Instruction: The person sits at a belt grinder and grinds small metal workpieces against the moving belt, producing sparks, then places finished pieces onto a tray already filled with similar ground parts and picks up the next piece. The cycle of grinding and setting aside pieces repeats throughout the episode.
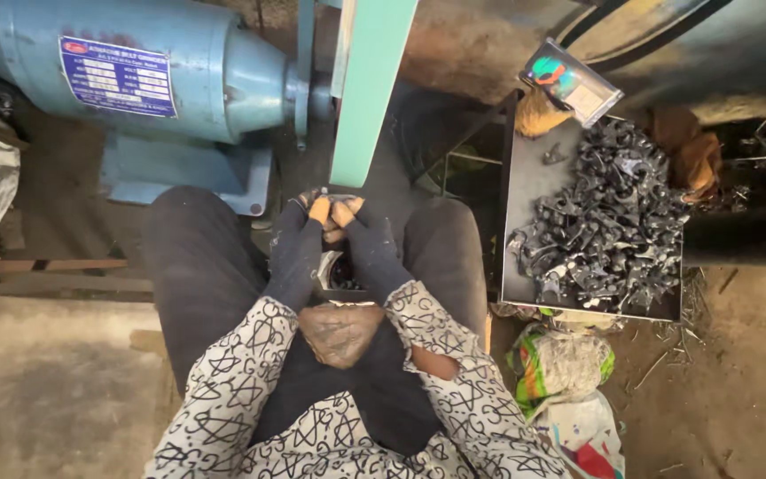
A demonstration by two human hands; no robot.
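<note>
Both gloved hands pinch one small metal part at the green belt's lower end.

Left hand point(299, 248) and right hand point(367, 247) meet fingertip to fingertip, closed on the metal part point(337, 200), mostly hidden, touching the belt point(367, 98). Blue grinder motor point(126, 66) ahead-left. Tray point(525, 186) of dark castings point(609, 217) at right, well apart.

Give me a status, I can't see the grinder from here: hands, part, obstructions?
Left hand and right hand, gloved, together pinch a small metal part at the green belt. Nothing between.
</note>
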